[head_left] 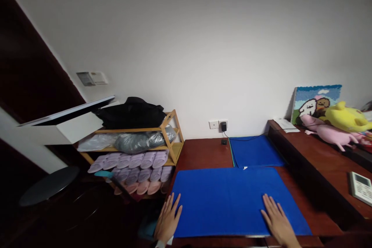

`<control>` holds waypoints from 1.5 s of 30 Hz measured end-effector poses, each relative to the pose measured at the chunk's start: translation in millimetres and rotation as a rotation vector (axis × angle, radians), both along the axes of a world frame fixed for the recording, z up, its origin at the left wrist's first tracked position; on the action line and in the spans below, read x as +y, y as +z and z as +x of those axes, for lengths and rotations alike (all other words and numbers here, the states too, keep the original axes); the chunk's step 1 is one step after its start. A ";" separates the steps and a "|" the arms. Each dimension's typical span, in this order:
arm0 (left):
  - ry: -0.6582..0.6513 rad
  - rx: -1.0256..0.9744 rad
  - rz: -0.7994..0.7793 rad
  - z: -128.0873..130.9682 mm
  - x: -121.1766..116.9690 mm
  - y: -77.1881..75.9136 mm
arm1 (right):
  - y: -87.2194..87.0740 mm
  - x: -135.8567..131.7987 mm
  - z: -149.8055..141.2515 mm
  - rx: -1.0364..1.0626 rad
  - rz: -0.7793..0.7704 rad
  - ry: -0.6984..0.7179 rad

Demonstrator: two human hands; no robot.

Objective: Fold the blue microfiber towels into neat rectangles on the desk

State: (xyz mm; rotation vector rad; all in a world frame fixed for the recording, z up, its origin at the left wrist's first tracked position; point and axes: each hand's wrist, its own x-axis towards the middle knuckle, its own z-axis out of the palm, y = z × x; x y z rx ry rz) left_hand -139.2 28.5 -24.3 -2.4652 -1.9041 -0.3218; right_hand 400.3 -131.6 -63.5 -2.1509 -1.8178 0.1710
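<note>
A blue mat (223,201) lies flat on the reddish-brown wooden table (206,152). My left hand (169,217) rests at the mat's left edge, fingers stretched and slightly apart, holding nothing. On the right part of the mat, my right hand (276,217) lies palm down with its fingers spread. Behind the large mat is a smaller blue mat (255,151), with a thin black cable running across it.
At left stands a wooden rack (171,135) of slippers (139,161), topped by a black bag (133,113) and white box (64,131). A charger (223,126) is plugged into the wall. At right are plush toys (331,133), a picture (316,102) and a remote control (361,187).
</note>
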 end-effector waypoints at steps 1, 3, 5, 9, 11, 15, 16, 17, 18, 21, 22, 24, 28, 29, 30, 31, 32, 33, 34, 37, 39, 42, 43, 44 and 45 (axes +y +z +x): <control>0.000 -0.001 -0.006 0.1 -0.2 0.3 | -6.5 -8.7 27.9 -0.033 -0.009 -0.044; -0.005 -0.001 -0.009 -0.1 -0.4 -0.1 | -19.1 -23.4 78.3 -0.082 -0.033 -0.096; -0.006 -0.003 0.006 -0.6 -0.5 -1.4 | -29.5 -31.8 117.2 -0.096 -0.059 -0.158; -0.008 -0.004 0.029 -1.1 -0.9 -2.5 | -30.7 -16.9 154.5 -0.072 -0.049 -0.285; -0.012 -0.001 0.021 -1.2 -1.6 -1.5 | -18.2 7.5 157.8 -0.062 -0.021 -0.290; -0.017 0.008 0.022 -3.1 -2.6 -1.3 | 17.6 70.2 152.3 -0.043 -0.076 -0.151; -0.019 0.011 0.032 -4.1 -2.4 -2.3 | 23.8 84.0 150.9 -0.036 -0.108 -0.118; -0.021 0.014 0.043 -5.4 -2.0 -3.7 | 27.4 95.6 149.9 -0.029 -0.144 -0.099; -0.022 0.015 0.052 -6.7 -1.3 -5.4 | 28.2 104.6 149.4 -0.023 -0.178 -0.097; -0.031 0.008 0.055 -10.4 1.5 -9.9 | 16.2 116.8 150.3 -0.032 -0.199 -0.139; -0.033 0.000 0.055 -11.2 2.4 -10.6 | 10.0 117.1 151.0 -0.037 -0.179 -0.151; -0.036 -0.017 0.066 -12.0 3.4 -10.3 | -0.1 115.3 152.4 -0.038 -0.133 -0.161; -0.033 -0.022 0.090 -12.0 3.4 -5.8 | -0.3 112.2 153.6 -0.018 -0.116 -0.161; -0.039 -0.019 0.088 -11.9 3.3 -5.0 | 2.4 112.1 153.4 -0.019 -0.117 -0.160; -0.043 -0.016 0.084 -11.7 3.3 -4.6 | 5.3 112.3 153.0 -0.021 -0.119 -0.162; -0.046 -0.012 0.080 -11.5 3.5 -4.5 | 8.0 112.5 152.6 -0.025 -0.124 -0.166; -0.047 -0.007 0.080 -11.1 3.9 -4.6 | 10.1 112.6 152.1 -0.030 -0.132 -0.170; -0.046 0.001 0.084 -10.6 4.6 -4.5 | 11.6 112.6 151.6 -0.034 -0.141 -0.172; -0.045 0.012 0.093 -10.0 5.4 -4.0 | 12.5 112.5 151.1 -0.037 -0.147 -0.173; -0.037 0.057 0.132 -9.0 7.3 1.0 | 13.1 112.1 150.2 -0.030 -0.146 -0.175; -0.023 0.082 0.165 -10.6 4.7 5.3 | 12.8 112.0 150.2 -0.015 -0.135 -0.180; -0.002 0.077 0.218 -16.9 -12.4 4.4 | 11.8 112.0 151.1 0.009 -0.119 -0.178; 0.007 0.066 0.234 -19.5 -22.4 0.7 | 11.2 111.9 151.5 0.013 -0.118 -0.175; 0.017 0.053 0.247 -21.9 -34.2 -4.6 | 10.5 111.8 152.0 0.011 -0.121 -0.174; 0.022 0.041 0.255 -23.8 -47.5 -11.2 | 9.7 111.6 152.3 0.004 -0.125 -0.174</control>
